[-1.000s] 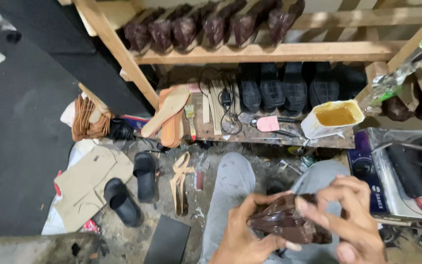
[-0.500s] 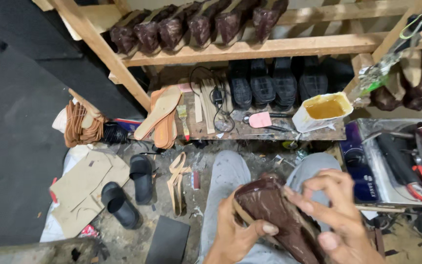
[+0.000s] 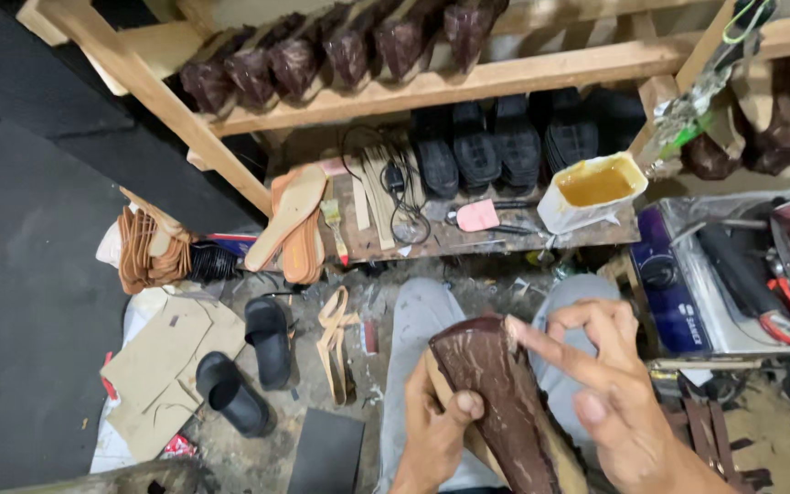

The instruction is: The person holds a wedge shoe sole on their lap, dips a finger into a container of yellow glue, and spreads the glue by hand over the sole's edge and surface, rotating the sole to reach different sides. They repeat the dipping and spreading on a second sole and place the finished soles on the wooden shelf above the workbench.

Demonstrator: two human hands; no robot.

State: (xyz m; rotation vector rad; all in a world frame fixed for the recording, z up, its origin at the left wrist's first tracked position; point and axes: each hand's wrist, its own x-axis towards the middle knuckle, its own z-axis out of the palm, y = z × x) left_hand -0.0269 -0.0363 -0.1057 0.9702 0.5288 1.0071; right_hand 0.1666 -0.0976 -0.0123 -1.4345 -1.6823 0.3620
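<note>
Tilted steeper than before, the brown leather shoe upper sits clamped in left hand; right hand fingers spread, forefinger touching it below a yellow glue tub.

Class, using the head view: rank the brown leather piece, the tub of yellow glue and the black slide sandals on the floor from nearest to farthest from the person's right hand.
From the right hand:
1. Brown leather piece, touching its fingers, just to the left.
2. Tub of yellow glue, on the bench above.
3. Black slide sandals, on the floor far left.
</note>
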